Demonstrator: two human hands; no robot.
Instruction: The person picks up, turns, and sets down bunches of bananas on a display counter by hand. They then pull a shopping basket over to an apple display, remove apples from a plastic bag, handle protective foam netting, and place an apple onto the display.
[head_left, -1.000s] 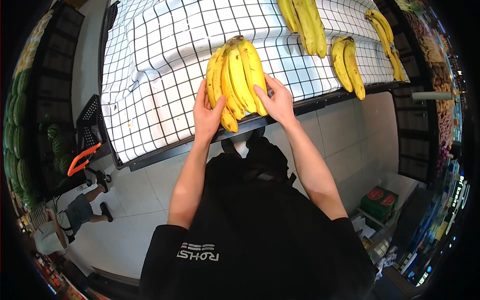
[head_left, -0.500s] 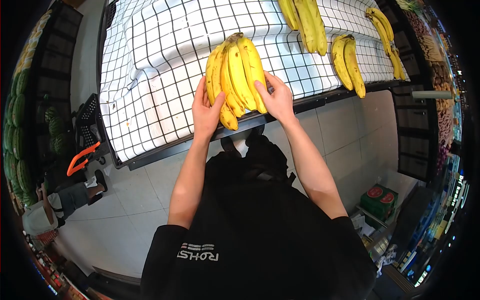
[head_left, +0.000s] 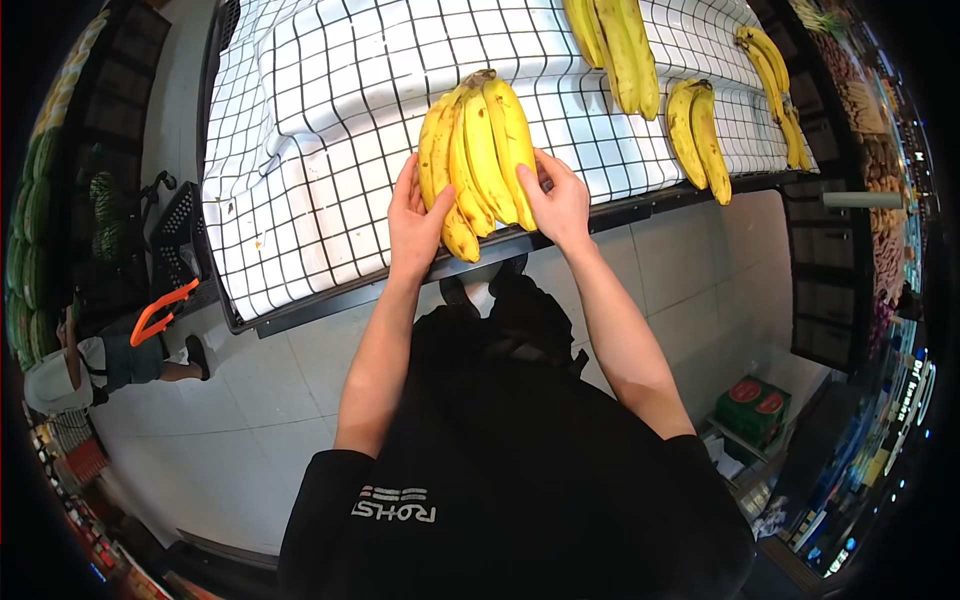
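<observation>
A bunch of yellow bananas (head_left: pixel 483 155) with brown specks is at the front edge of a stand, its stem end pointing away from me. My left hand (head_left: pixel 416 222) grips its left side, thumb on top and fingers partly hidden at the side. On the right side, my right hand (head_left: pixel 556 200) holds the same bunch, thumb against the outer banana. Under the bananas lies a white cloth with a black grid (head_left: pixel 315 175). Whether the bunch rests on the cloth or is slightly lifted, I cannot tell.
More bananas lie to the right: a large greenish-yellow bunch (head_left: pixel 622 60), a smaller bunch (head_left: pixel 698 135) overhanging the edge, and another (head_left: pixel 768 70) farther off. A cart with an orange handle (head_left: pixel 163 312) and a person (head_left: pixel 90 370) are at left. A green box (head_left: pixel 755 408) sits lower right.
The bunch has shifted very slightly to the right in view, with both hands still on it. At left, the person has moved a little, and the cart's position has changed slightly.
</observation>
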